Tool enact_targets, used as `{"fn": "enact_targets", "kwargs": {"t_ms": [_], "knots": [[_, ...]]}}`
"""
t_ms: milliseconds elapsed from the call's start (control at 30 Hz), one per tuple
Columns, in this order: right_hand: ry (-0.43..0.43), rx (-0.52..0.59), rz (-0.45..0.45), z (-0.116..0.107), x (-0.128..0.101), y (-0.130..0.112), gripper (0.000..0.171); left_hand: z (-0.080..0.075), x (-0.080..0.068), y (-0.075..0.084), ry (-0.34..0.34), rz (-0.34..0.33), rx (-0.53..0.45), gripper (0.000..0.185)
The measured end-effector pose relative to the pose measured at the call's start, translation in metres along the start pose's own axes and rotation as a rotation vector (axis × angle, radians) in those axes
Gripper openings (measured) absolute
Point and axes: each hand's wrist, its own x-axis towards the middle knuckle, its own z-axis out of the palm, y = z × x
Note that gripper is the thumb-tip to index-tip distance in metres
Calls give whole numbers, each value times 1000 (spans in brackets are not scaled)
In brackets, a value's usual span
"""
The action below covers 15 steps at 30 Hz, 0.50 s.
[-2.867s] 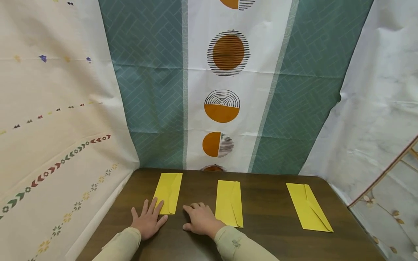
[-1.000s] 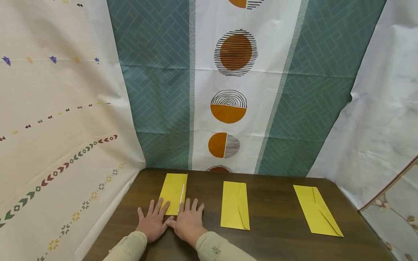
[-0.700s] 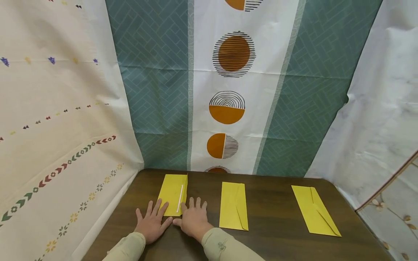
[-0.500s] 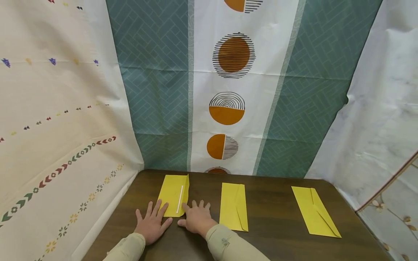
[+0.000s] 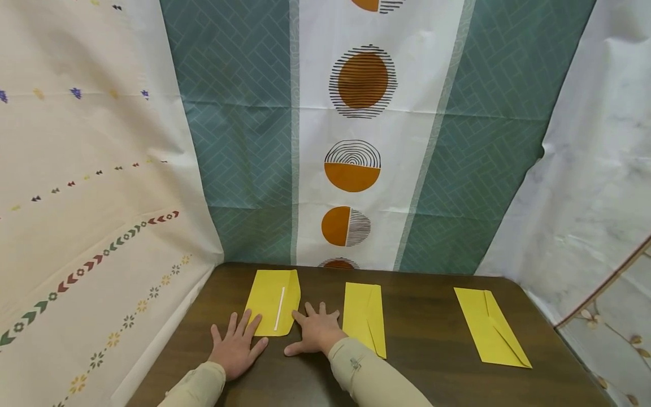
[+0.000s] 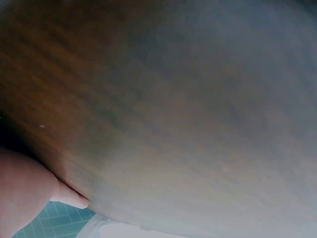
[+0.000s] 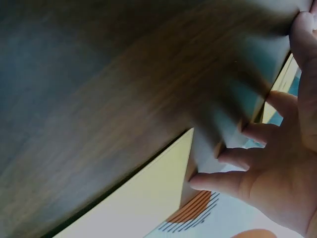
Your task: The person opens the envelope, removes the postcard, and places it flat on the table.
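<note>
Over on the tabletop's (image 5: 422, 339) left, near the back edge, there's the left envelope (image 5: 261, 294); wide wood runs between the middle envelope (image 5: 362, 311) and right envelope (image 5: 490, 328). Bright yellow, flap (image 5: 293, 294) folded out, white strip (image 5: 279, 310) showing! Left hand (image 5: 236, 350) on its near corner, right hand (image 5: 317, 330) splayed by the flap, each grip released.

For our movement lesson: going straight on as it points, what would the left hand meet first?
Likely the leftmost yellow envelope; the left hand overlaps its near-left corner in view, though contact is unclear.
</note>
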Motion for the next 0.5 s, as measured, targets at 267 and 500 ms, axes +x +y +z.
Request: {"fn": "enact_targets", "kwargs": {"t_ms": [267, 500], "knots": [[-12, 18, -11, 2, 0, 9, 100, -7, -1, 5, -18, -4, 9, 78], [-10, 21, -24, 9, -1, 12, 97, -7, -3, 6, -22, -6, 8, 78]]}}
